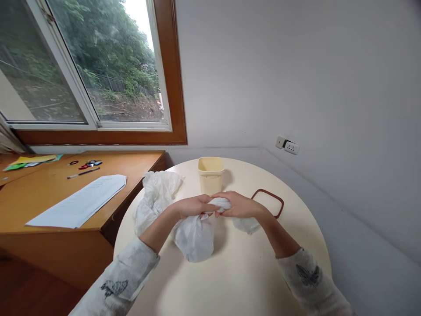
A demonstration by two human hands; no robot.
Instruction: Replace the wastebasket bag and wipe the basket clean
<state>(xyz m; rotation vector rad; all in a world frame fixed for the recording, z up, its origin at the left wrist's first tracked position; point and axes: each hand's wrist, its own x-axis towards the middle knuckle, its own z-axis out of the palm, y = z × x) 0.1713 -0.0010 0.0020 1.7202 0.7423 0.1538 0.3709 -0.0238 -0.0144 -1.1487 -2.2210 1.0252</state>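
Note:
Both of my hands meet over the middle of a round cream table (210, 289), gripping one white plastic bag (194, 239). My left hand (194, 205) is closed round the bunched plastic, and a loose, puffed part of the bag hangs below it. My right hand (238, 205) is closed on the twisted part, with some plastic hanging beneath the wrist. Just beyond my fingers stands a pale yellow bin (211, 177), upright, its top uncovered. A second crumpled white plastic bag (158, 193) lies to the left of my left hand.
A brown rounded frame (279, 202) lies flat on the table at the right. On the left, a wooden desk (131, 164) holds papers (82, 199), a pen (83, 173), scissors (90, 164) and coloured sheets (33, 160). A wall socket (291, 147) is behind the table.

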